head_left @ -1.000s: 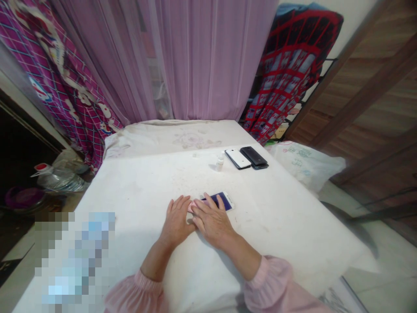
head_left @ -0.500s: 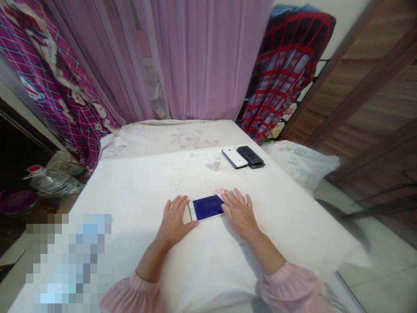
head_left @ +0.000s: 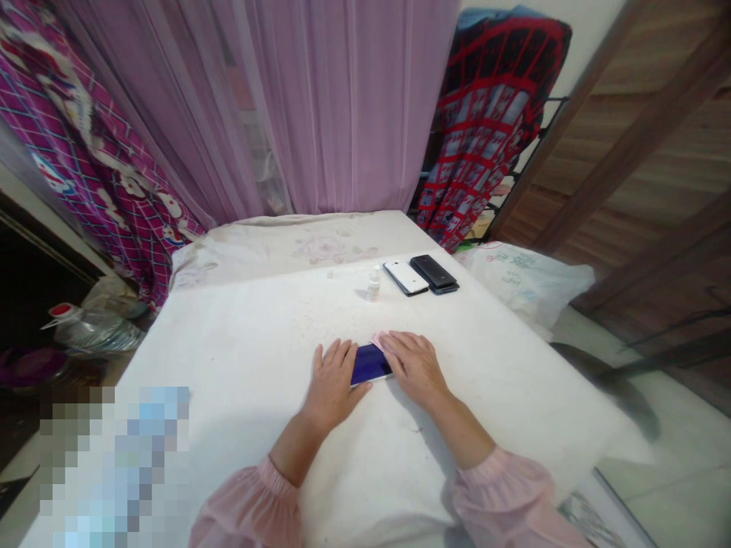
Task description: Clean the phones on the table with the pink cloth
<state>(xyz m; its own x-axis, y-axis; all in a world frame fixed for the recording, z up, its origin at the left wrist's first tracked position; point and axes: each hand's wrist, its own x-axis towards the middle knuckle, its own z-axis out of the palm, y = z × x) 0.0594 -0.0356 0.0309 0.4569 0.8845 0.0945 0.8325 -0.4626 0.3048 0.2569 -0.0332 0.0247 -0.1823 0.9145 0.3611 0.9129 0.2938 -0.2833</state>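
Phone (head_left: 370, 364) was laid flat, dark-blue screen up, btwn the two hands on the white-covered table (head_left: 245, 327), one end covered by each. The phone's L end was gripped by the L hand (head_left: 331, 387), w/ fingers along the far edge & thumb along the near edge. The R hand (head_left: 416, 369) was set palm-down over the R end, fingers tog. & slightly bent; a pink cloth (head_left: 378, 337) was partly covered by its fingertips, tho whether pinched or only pressed can't be told.

Step in hand was judged to be a wipe of the screen, approx. mid-pass. For the next stroke, a steady L hold & light, flat R pressure would be needed, w/ the cloth kept under the fingertips.

Beyond the hands, a small white bottle (head_left: 373, 284) was stood upright, w/ a white-backed phone (head_left: 406, 278) & a dark phone stack (head_left: 434, 272) to its R.
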